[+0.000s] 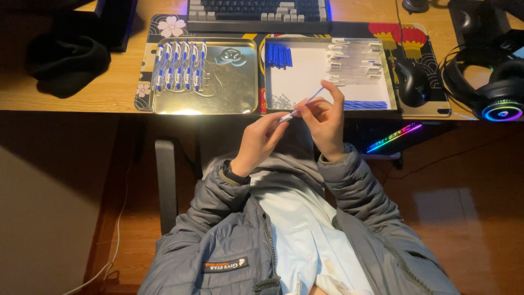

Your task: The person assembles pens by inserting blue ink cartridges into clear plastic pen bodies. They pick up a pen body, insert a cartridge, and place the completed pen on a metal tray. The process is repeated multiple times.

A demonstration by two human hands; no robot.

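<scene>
Seen from above, at the near edge of a wooden desk point(82, 87): left hand point(256, 143) raised in front of the chest, fingers pinched together on the lower end of a thin blue-and-white pen refill point(302, 106), black watch point(234, 176) at the wrist. Right hand point(326, 121) just to the 3 o'clock side of it, touching or nearly so, thumb and forefinger pinched on the upper part of the same refill, the blue tip angled toward 1 o'clock over the desk edge. Behind the hands, at 12 o'clock, a shallow tray with a white paper lining point(305, 76), holding a bunch of short blue caps point(279, 55) in its 10 o'clock corner, a stack of clear plastic pen barrels point(355, 61) toward 2 o'clock, a row of blue refills point(364, 104) along the near side at 4 o'clock, and a heap of small metal springs point(282, 101) at 7 o'clock. At 9 o'clock from that tray, a shiny metal tray point(229, 93) carrying a neat row of finished blue-and-white pens point(180, 65). Further off at 12 o'clock, a dark keyboard point(256, 11); at 3 o'clock, a black computer mouse point(412, 83) on a patterned desk mat point(404, 41), and beyond it a black headset with a glowing ring point(499, 93). At 9 o'clock on the desk, a crumpled black cloth point(63, 63).
</scene>
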